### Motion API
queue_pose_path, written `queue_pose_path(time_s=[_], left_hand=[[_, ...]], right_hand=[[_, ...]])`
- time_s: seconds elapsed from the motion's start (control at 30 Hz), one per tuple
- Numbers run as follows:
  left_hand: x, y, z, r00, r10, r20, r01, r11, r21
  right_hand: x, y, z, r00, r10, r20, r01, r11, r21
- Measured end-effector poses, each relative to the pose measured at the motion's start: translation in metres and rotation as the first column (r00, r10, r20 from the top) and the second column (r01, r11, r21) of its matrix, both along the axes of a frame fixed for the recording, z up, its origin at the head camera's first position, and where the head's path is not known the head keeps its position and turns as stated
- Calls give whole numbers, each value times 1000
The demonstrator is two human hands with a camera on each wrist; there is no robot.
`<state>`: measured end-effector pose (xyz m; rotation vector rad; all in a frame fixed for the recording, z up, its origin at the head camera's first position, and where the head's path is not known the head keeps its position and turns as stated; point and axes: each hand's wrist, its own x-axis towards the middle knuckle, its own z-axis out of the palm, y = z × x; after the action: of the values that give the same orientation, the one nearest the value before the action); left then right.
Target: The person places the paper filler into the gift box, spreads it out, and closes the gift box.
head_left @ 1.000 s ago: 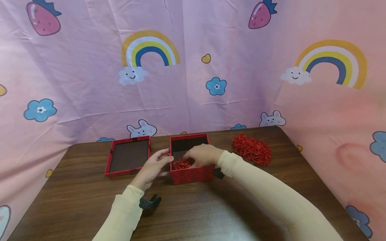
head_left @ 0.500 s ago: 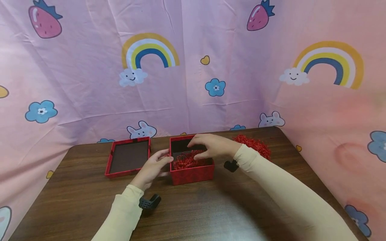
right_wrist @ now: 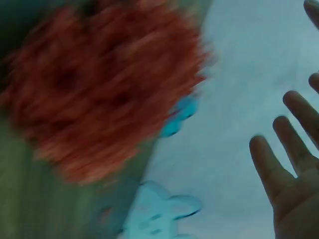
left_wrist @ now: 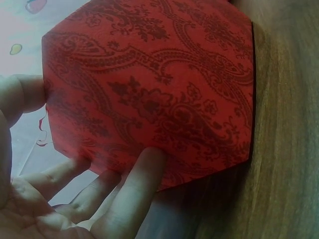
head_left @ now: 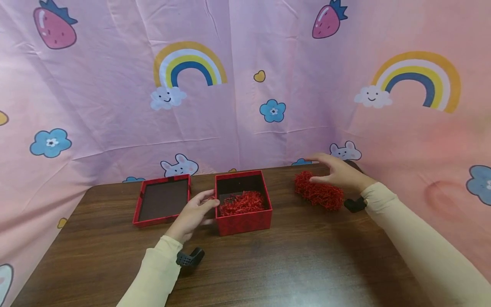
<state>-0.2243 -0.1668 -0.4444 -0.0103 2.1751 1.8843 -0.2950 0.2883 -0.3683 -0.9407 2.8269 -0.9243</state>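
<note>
A red patterned gift box [head_left: 245,222] stands uncovered, with crinkled red paper shreds [head_left: 245,202] lying inside. My left hand [head_left: 195,211] holds its left side, thumb at the rim and fingers against the outer wall [left_wrist: 149,99]. To the right, a loose pile of the same red paper shreds [head_left: 320,194] rests on the table. Over that pile hovers my right hand [head_left: 341,172], fingers spread and holding nothing. In the right wrist view the pile [right_wrist: 104,84] is blurred, with the fingers [right_wrist: 294,144] apart from it.
The red box lid [head_left: 165,198] lies left of the box, its dark inside facing up. A wooden table [head_left: 245,268] carries everything. Behind it and at both sides hangs a printed cloth [head_left: 245,140]. Each wrist wears a black camera mount [head_left: 190,257].
My right hand has come out of the box and moved right, to above the loose pile. The shreds it handled are left inside the box. The left hand keeps its place.
</note>
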Motion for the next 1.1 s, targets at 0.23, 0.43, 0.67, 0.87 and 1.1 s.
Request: queue_pose_path(time_s=[0.23, 0.43, 0.67, 0.87, 1.1], left_hand=[[-2, -1, 0, 1000, -1, 5, 1, 1000, -8], [-2, 1, 2, 1000, -12, -2, 12, 1000, -5], [0, 2, 4, 1000, -7, 11, 7, 1000, 10], [2, 2, 3, 1000, -13, 8, 12, 1000, 21], [1, 2, 3, 1000, -12, 1, 12, 1000, 27]], right_hand=[[4, 42, -46, 986, -73, 149, 73, 997, 10], [3, 50, -72, 970, -78, 231, 82, 997, -8], [-2, 48, -83, 995, -43, 89, 38, 998, 57], [-3, 45, -86, 998, -59, -18, 61, 994, 92], [-4, 45, -88, 993, -117, -10, 117, 993, 27]])
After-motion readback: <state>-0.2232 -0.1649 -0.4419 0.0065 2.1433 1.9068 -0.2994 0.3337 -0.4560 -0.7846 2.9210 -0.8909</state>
